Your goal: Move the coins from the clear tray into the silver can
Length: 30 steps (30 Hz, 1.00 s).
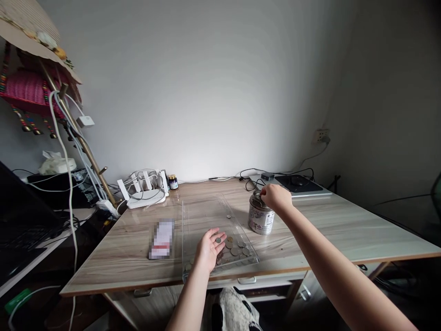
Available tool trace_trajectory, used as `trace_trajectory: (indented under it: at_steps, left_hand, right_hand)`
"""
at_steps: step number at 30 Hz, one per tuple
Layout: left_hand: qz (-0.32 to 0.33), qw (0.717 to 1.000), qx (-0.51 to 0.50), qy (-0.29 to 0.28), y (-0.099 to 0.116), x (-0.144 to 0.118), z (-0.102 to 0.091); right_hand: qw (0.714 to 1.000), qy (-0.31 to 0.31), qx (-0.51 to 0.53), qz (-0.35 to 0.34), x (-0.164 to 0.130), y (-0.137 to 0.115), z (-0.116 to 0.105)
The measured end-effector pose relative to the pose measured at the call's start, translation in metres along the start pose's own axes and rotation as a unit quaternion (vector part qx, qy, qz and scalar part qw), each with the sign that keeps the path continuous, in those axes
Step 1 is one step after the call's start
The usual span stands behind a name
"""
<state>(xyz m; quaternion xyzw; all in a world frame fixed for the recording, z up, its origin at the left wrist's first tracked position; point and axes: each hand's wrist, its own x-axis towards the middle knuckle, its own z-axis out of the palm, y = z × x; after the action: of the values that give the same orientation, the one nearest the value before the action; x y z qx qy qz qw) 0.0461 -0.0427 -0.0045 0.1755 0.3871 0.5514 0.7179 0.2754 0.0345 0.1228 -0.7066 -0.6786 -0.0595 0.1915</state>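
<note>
My left hand (208,248) is palm up over the clear plastic tray (200,211), fingers spread, with a silver coin (218,240) resting on them. Several loose coins (234,251) lie on the tray to the right of that hand, and a single coin (228,216) sits farther back. At the top of a round metal tin (261,221) with a printed label, my right hand (276,198) is closed, its fingertips pinched over the lid. Whatever is between those fingertips is too small to make out.
A pixelated flat item (161,239) lies left of the tray. A white router (146,198) and a small dark jar (173,182) stand at the back left. Behind the tin are cables and a silver laptop-like slab (319,191) with a mouse (297,180). The desk's front edge (275,272) runs close by.
</note>
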Motion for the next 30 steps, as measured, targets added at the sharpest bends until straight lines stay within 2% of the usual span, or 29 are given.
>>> trace_trajectory:
  at_steps: [3, 5, 7, 9, 10, 12, 15, 18, 20, 22, 24, 27, 30]
  left_hand:
    - [0.001, 1.000, -0.010, -0.005, 0.000, 0.001, 0.000]
    - [0.007, 1.000, -0.026, -0.008, 0.000, 0.002, 0.000]
    - [0.011, 0.999, -0.044, -0.010, 0.000, 0.001, 0.000]
    - [0.017, 0.998, -0.062, -0.006, 0.000, 0.001, 0.000]
    - [0.021, 0.998, -0.067, -0.002, 0.000, 0.001, 0.000]
    - [0.030, 0.997, -0.068, 0.006, 0.000, 0.000, 0.000]
    - [0.033, 0.998, -0.059, 0.012, 0.000, 0.000, 0.000]
    - [0.023, 0.998, -0.051, -0.002, 0.000, 0.000, 0.000]
    - [0.012, 0.999, -0.043, -0.015, 0.000, 0.000, 0.000]
    - [0.006, 0.999, -0.026, -0.023, 0.000, -0.001, 0.000]
    - [0.004, 1.000, 0.003, -0.026, 0.001, -0.002, 0.000]
    - [0.003, 0.999, 0.043, -0.023, 0.002, -0.004, 0.001]
    - [0.012, 0.998, 0.061, -0.013, 0.003, -0.006, 0.003]
  right_hand:
    - [0.997, 0.067, 0.025, -0.028, -0.014, -0.010, 0.000]
    - [0.991, 0.088, 0.046, -0.094, -0.036, -0.027, 0.007]
    - [0.977, 0.032, 0.061, -0.203, -0.064, -0.049, 0.020]
    - [0.943, -0.039, 0.057, -0.325, -0.090, -0.071, 0.038]
    - [0.928, -0.064, 0.049, -0.364, -0.100, -0.080, 0.048]
    - [0.914, -0.090, 0.032, -0.395, -0.113, -0.093, 0.065]
    - [0.913, -0.112, 0.038, -0.389, -0.115, -0.100, 0.078]
    - [0.921, -0.126, 0.067, -0.362, -0.101, -0.092, 0.068]
    - [0.945, -0.090, 0.099, -0.299, -0.080, -0.076, 0.052]
    - [0.969, -0.012, 0.142, -0.200, -0.053, -0.053, 0.034]
    - [0.978, 0.053, 0.169, -0.111, -0.024, -0.026, 0.019]
    - [0.991, 0.037, 0.122, -0.031, 0.006, 0.005, 0.010]
    - [0.997, 0.008, 0.074, -0.018, 0.014, 0.018, 0.011]
